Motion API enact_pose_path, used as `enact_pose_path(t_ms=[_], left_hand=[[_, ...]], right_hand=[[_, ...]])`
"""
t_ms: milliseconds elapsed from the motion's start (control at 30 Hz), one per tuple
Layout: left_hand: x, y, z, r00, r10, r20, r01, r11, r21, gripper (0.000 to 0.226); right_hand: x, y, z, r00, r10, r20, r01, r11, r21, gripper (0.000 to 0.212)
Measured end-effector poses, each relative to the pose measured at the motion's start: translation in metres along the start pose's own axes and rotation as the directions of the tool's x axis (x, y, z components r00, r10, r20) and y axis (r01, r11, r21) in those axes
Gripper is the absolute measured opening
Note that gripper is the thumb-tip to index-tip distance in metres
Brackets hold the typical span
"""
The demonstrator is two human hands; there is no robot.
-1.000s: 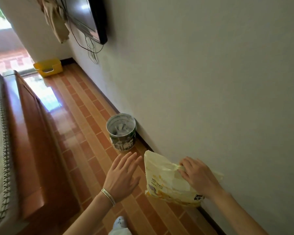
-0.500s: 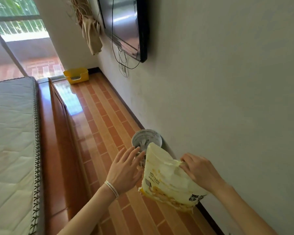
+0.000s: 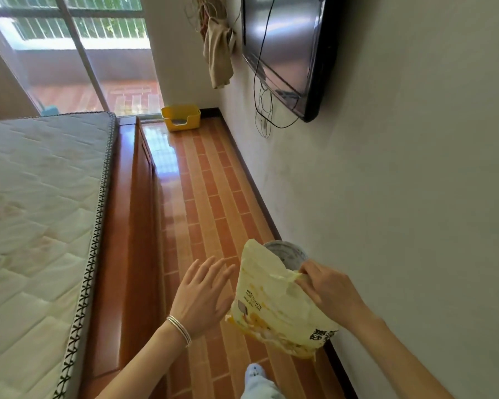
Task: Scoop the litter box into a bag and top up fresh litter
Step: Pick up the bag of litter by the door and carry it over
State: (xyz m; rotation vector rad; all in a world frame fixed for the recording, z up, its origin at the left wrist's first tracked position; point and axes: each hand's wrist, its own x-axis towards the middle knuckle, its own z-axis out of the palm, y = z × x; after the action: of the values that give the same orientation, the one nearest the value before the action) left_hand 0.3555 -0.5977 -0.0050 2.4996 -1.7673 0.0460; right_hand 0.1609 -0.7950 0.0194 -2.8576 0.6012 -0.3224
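My right hand (image 3: 329,289) grips the crumpled top of a pale yellow bentonite cat litter bag (image 3: 274,306), which hangs off the floor near the wall. Just left of the bag, my left hand (image 3: 202,295) is held flat with fingers spread and holds nothing; whether it touches the bag I cannot tell. A yellow litter box (image 3: 181,117) stands far down the floor by the glass door. Behind the bag, a round tin can (image 3: 288,253) sits against the wall, partly hidden.
A bed with a bare mattress (image 3: 41,211) and wooden frame (image 3: 133,226) fills the left side. A tiled floor strip (image 3: 211,197) runs between bed and wall. A television (image 3: 288,50) with hanging cables is mounted on the right wall. My foot (image 3: 254,375) shows below.
The view has tilted up, and the bag has come up in front of the tin can. My right hand keeps its grip on the bag top; my left hand stays flat beside it.
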Motion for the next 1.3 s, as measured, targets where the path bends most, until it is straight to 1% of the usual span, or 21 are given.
enact_pose_path(t_ms=[167, 233, 300, 400, 533, 733, 933, 1100, 1300], left_hand=[[0.062, -0.03, -0.004, 0.993, -0.111, 0.036, 0.11, 0.994, 0.027, 0.06], [0.086, -0.041, -0.006, 0.987, -0.16, 0.035, 0.159, 0.987, 0.025, 0.06], [0.108, -0.052, -0.008, 0.981, -0.194, 0.02, 0.193, 0.981, 0.029, 0.059], [0.133, -0.069, -0.011, 0.977, -0.214, -0.008, 0.214, 0.977, 0.023, 0.06], [0.162, -0.098, -0.01, 0.974, -0.229, -0.003, 0.229, 0.973, 0.033, 0.059], [0.216, -0.158, 0.002, 0.976, -0.215, 0.027, 0.214, 0.976, 0.036, 0.059], [0.277, -0.245, -0.007, 0.985, -0.172, -0.008, 0.173, 0.984, 0.033, 0.06], [0.322, -0.317, -0.012, 0.99, -0.142, -0.023, 0.142, 0.99, 0.015, 0.058], [0.36, -0.384, -0.011, 0.991, -0.128, -0.028, 0.129, 0.992, 0.009, 0.059]], right_hand=[[0.081, 0.022, 0.001, 0.999, -0.039, 0.011, 0.038, 0.999, 0.037, 0.012], [0.113, 0.03, 0.0, 0.998, -0.069, -0.001, 0.069, 0.994, 0.08, 0.011], [0.142, 0.039, 0.002, 0.996, -0.084, 0.028, 0.081, 0.992, 0.098, 0.009], [0.18, 0.048, 0.007, 0.994, -0.103, 0.034, 0.098, 0.989, 0.113, 0.011], [0.225, 0.051, 0.013, 0.99, -0.132, 0.04, 0.127, 0.986, 0.109, 0.012], [0.298, 0.052, 0.03, 0.995, -0.096, 0.033, 0.092, 0.99, 0.107, 0.012], [0.394, 0.035, 0.039, 0.996, -0.065, 0.061, 0.058, 0.992, 0.116, 0.015], [0.476, 0.014, 0.049, 0.997, -0.048, 0.057, 0.041, 0.992, 0.118, 0.017], [0.558, -0.008, 0.063, 0.998, -0.037, 0.048, 0.031, 0.993, 0.117, 0.018]])
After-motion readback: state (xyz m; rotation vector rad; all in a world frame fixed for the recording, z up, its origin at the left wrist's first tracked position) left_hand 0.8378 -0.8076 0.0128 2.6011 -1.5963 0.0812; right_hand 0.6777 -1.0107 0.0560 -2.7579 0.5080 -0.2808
